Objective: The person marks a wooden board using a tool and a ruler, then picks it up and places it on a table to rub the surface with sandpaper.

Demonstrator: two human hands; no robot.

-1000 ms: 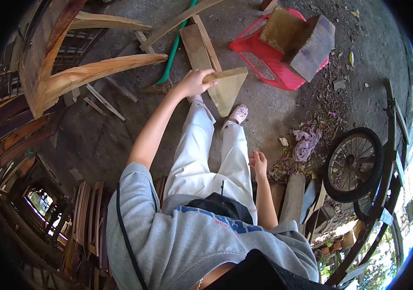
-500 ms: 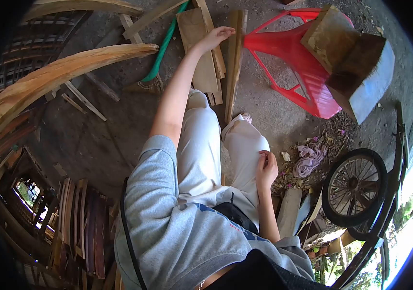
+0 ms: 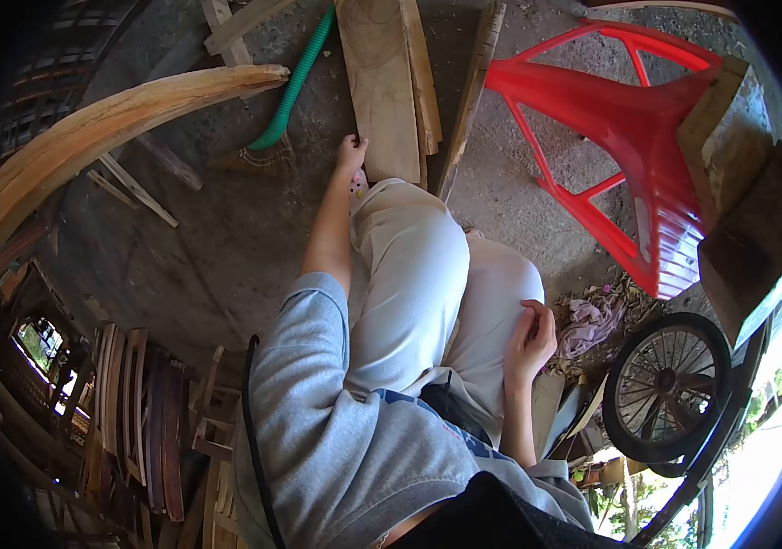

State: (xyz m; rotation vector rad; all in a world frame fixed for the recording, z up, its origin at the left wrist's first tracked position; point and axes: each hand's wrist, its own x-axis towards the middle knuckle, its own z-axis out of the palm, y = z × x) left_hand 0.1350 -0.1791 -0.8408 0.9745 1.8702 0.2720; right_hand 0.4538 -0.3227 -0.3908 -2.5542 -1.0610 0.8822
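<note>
head view. my left fingers (image 3: 355,144) are curled at the near left edge of the wide board (image 3: 380,82); whether they grasp it, i cannot tell. the board extends ahead and rightward of them, low over the floor (image 3: 190,274), a narrower plank (image 3: 420,82) along its far side. judged: stiff, moderately heavy, dry, hardly slippery; edges may splinter. best hold: both long edges, near mid-length. my right fingers (image 3: 542,320) are loosely bent beside my right knee (image 3: 505,274), apparently holding nothing.
</note>
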